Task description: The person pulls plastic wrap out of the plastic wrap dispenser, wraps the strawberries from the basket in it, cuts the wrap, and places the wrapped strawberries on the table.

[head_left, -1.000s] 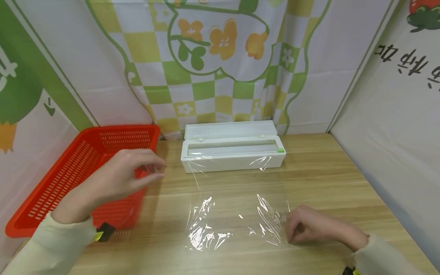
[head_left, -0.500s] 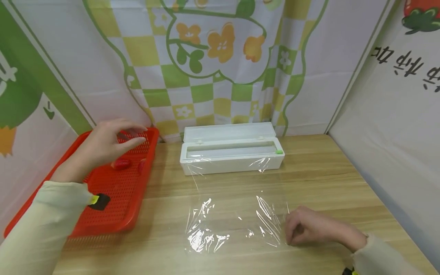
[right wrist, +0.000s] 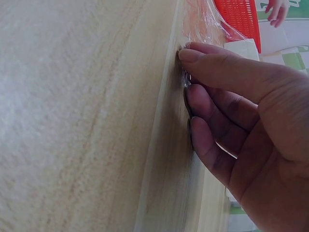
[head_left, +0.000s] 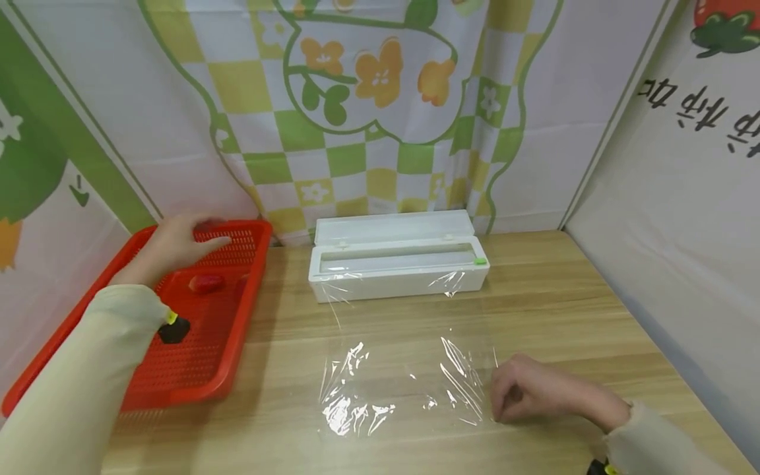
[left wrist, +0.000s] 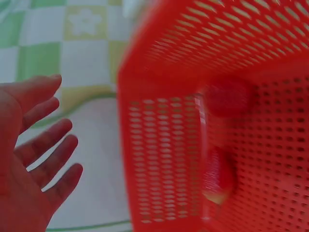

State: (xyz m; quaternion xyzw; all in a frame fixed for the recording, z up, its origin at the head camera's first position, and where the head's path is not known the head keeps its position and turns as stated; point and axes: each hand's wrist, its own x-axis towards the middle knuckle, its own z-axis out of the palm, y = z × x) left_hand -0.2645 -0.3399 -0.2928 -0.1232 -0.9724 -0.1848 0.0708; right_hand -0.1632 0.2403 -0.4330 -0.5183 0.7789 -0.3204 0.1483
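Observation:
My left hand (head_left: 175,244) is over the far part of the red plastic basket (head_left: 239,330), fingers apart and holding nothing. Inside the basket lies a red object (head_left: 206,284) of unclear kind; the left wrist view has two, one rounded (left wrist: 229,95) and one with a yellowish end (left wrist: 218,175). A sheet of clear cling film (head_left: 410,376) stretches over the table from a white cling film dispenser (head_left: 404,284) whose lid stands up. At the sheet's near right corner, my right hand (head_left: 534,390) pinches the film between thumb (left wrist: 29,92) and forefinger, low against the tabletop.
The wooden table (head_left: 552,310) runs back to a patterned curtain (head_left: 368,158). A white printed wall (head_left: 671,198) borders the right side. A green slider (head_left: 480,261) sits at the dispenser's right end.
My left hand has moved left and away from me, from beside the basket to above its far part. The basket looks flatter and shifted slightly. My right hand stays on the film.

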